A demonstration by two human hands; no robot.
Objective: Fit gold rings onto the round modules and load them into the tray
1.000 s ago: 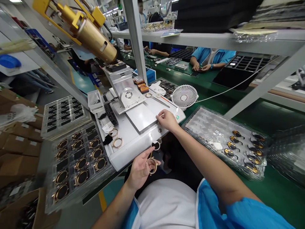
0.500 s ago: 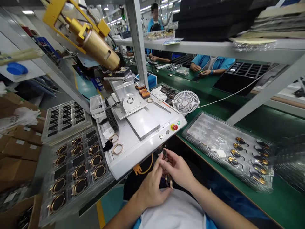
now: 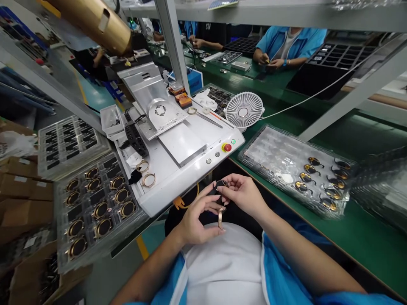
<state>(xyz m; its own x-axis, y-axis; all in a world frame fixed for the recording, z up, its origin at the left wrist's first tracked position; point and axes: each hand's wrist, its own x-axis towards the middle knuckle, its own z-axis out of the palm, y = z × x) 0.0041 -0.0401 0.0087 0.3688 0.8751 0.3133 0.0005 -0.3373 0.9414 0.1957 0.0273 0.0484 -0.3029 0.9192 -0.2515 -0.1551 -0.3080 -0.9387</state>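
Pinching a gold ring (image 3: 220,218) between thumb and finger, the left hand (image 3: 197,217) is half spread, its index fingertip at the near side of a black disc (image 3: 221,184) just beyond the ring; the right hand (image 3: 244,193) grips that disc with bent fingers.

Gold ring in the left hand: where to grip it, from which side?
Pinch the gold ring across its exposed middle, probably from the right: it stands nearly edge-on, and the left hand holds it at top and bottom.
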